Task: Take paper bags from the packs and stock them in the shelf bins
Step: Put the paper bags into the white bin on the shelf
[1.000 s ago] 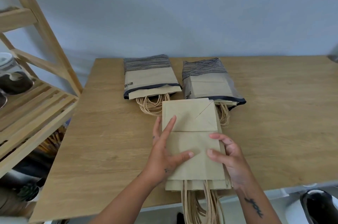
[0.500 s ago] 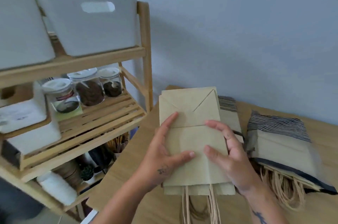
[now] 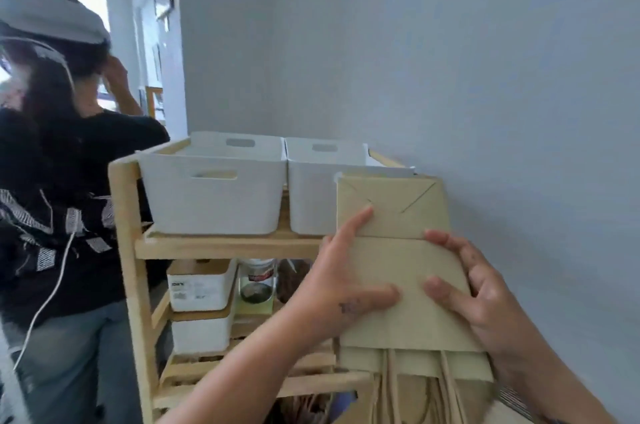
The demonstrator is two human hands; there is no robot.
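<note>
I hold a flat stack of tan paper bags (image 3: 401,271) upright in front of me, folded bottoms up, twisted paper handles hanging below. My left hand (image 3: 341,285) grips the stack's left edge, thumb across the front. My right hand (image 3: 478,292) grips its right edge. The stack's top reaches the front rim of the right white bin (image 3: 311,195) and covers part of it. A second white bin (image 3: 211,195) stands to its left. Both bins sit on the top board of a wooden shelf (image 3: 128,250). The packs are out of view.
Another person (image 3: 59,201) in a dark top, jeans and a head-worn device stands close to the shelf's left side. On the lower shelf are white lidded boxes (image 3: 199,288) and a glass jar (image 3: 258,281). A pale blue wall (image 3: 485,77) rises on the right.
My view has swung left from the table to the shelf. Both hands have carried the bag stack up to the right bin's front. The packs and the table have left the view.
</note>
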